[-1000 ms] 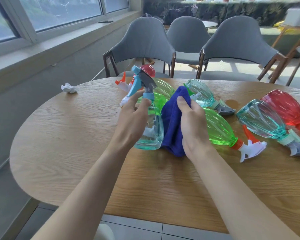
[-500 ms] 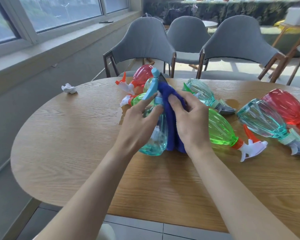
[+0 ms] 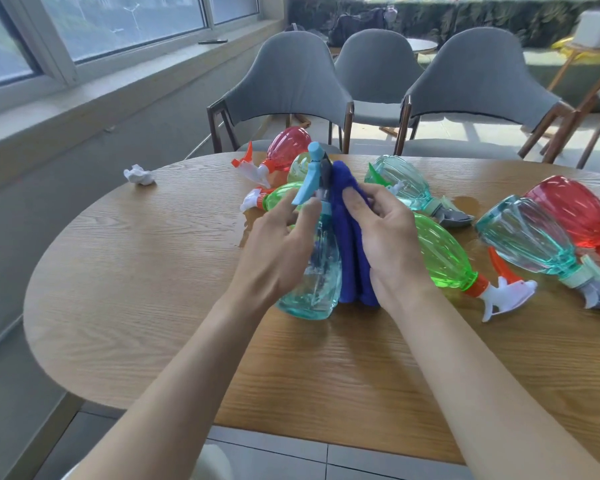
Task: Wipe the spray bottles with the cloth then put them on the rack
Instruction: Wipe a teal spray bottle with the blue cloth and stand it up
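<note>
My left hand [image 3: 278, 251] grips a clear teal spray bottle [image 3: 317, 285] with a light-blue trigger head, held upright just above the wooden table [image 3: 125, 271]. My right hand [image 3: 388, 240] holds a folded blue cloth [image 3: 352, 251] and presses it against the bottle's right side and neck. Other spray bottles lie on their sides around them: a green one [image 3: 444, 258] just right of my right hand, a teal one [image 3: 530, 237] and a red one [image 3: 575, 213] at far right, a teal one [image 3: 406, 181] behind, plus a red one [image 3: 288, 143] and a green one [image 3: 281, 199] behind the left hand. No rack is in view.
A crumpled white tissue [image 3: 139, 175] lies at the table's far left edge. Three grey chairs [image 3: 291, 84] stand behind the table. Small wet patches [image 3: 465, 202] show on the wood near the bottles. A window sill runs along the left wall.
The bottle tilted slightly right and the cloth was drawn up from the bottle's body to its neck and trigger head. My right hand's fingers moved up with the cloth.
</note>
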A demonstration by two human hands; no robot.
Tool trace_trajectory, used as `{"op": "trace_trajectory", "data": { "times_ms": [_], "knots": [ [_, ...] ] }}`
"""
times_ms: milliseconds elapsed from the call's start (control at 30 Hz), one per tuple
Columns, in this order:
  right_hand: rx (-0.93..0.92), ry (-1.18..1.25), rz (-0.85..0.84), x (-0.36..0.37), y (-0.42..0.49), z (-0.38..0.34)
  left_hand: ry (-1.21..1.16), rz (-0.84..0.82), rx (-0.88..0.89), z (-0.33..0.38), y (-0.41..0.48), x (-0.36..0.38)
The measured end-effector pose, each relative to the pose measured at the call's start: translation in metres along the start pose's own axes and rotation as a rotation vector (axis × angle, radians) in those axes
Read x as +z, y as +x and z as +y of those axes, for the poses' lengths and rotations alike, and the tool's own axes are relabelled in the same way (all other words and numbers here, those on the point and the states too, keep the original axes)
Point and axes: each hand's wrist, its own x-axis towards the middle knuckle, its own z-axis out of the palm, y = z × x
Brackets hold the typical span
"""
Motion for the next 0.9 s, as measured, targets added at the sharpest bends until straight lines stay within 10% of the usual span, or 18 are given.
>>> {"op": "trace_trajectory", "data": {
  "times_ms": [467, 900],
  "knots": [
    [0.068, 0.037, -0.156, 0.004, -0.002, 0.0, -0.372, -0.117, -0.202, -0.001, 0.008, -0.006],
    [-0.068, 0.135, -0.064, 0.008, -0.005, -0.013, -0.262, 0.1, -0.014, 0.003, 0.013, -0.012]
  ]
}}
